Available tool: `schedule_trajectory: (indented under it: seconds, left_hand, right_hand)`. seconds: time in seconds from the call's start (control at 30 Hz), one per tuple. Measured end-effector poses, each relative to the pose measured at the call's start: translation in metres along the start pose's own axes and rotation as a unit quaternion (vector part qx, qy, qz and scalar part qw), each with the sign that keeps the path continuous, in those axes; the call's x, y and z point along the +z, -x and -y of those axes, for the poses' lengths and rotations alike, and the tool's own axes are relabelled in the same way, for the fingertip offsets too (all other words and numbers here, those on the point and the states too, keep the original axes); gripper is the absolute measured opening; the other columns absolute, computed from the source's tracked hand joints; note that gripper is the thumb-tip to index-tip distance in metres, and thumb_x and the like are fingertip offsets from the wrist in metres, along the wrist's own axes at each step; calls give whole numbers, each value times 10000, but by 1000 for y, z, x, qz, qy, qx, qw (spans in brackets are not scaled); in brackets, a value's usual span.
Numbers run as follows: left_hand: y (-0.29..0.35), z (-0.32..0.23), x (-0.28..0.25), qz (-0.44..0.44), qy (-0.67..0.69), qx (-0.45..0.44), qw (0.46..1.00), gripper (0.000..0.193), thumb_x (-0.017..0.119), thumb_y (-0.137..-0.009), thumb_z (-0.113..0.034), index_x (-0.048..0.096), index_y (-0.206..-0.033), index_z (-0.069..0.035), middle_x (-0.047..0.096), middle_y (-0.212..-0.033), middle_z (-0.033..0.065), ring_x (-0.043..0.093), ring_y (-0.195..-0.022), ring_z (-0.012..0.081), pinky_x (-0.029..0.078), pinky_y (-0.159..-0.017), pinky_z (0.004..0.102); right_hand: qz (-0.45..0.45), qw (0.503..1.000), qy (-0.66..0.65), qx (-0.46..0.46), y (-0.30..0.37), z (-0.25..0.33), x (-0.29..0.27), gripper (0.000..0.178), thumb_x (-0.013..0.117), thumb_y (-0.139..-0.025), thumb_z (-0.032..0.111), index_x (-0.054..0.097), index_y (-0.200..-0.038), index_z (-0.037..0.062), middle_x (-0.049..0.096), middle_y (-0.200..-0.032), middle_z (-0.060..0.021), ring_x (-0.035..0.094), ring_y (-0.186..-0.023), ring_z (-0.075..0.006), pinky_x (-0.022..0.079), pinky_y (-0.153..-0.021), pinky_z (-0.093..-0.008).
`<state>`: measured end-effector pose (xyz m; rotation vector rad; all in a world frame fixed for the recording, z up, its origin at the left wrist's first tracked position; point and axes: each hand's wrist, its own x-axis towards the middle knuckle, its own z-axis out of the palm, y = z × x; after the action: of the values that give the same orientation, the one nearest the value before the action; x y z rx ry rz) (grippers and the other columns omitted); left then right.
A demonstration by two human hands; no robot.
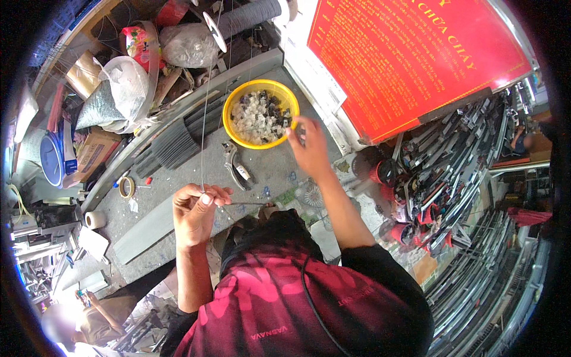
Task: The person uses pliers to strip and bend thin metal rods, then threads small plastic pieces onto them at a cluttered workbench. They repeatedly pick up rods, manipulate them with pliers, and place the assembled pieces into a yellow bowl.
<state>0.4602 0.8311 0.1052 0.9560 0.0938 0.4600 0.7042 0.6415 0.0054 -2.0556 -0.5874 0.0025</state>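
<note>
My left hand [196,213] is closed in a pinch on a thin grey cord [205,128], which runs up from the fingers toward the top of the view. A darker length of cord [247,204] stretches sideways from this hand toward my body. My right hand [308,147] is raised at the right rim of a yellow plastic basket [228,123], its fingers bent and apart. Small clear, white and black plastic pieces [259,116] fill the basket's bottom. Below the basket, a pair of metal-and-black pliers [237,166] lies on the grey worktable [172,196].
A large spool of dark grey cord [250,22] lies at the back, near plastic bags [128,86]. Dark ribbed strips [172,143] and a tape roll [126,187] rest left. A red sign [410,65] stands right, above racks of metal profiles [476,262]. Another person [107,318] sits lower left.
</note>
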Motion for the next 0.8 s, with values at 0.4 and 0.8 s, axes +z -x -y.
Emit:
schedule_trajectory:
  seconds: [0.4, 0.8]
  left_hand:
    - [0, -7, 1, -68, -4, 14, 998, 37, 750, -998, -81, 722, -983, -63, 775, -866, 150, 747, -882, 317, 522, -1025, 583]
    - [4, -7, 4, -71, -27, 35, 997, 74, 765, -993, -84, 715, -944, -61, 774, -848, 162, 756, -854, 311, 536, -994, 568]
  right_hand:
    - [129, 960, -65, 240, -62, -74, 97, 344, 698, -1035, 325, 639, -1183, 20, 756, -1078, -246, 723, -1030, -480, 571, -918, -558]
    - [158, 937, 304, 69, -193, -119, 86, 597, 545, -977, 115, 520, -1573, 86, 737, -1189, -339, 724, -1138, -494, 574, -1003, -567]
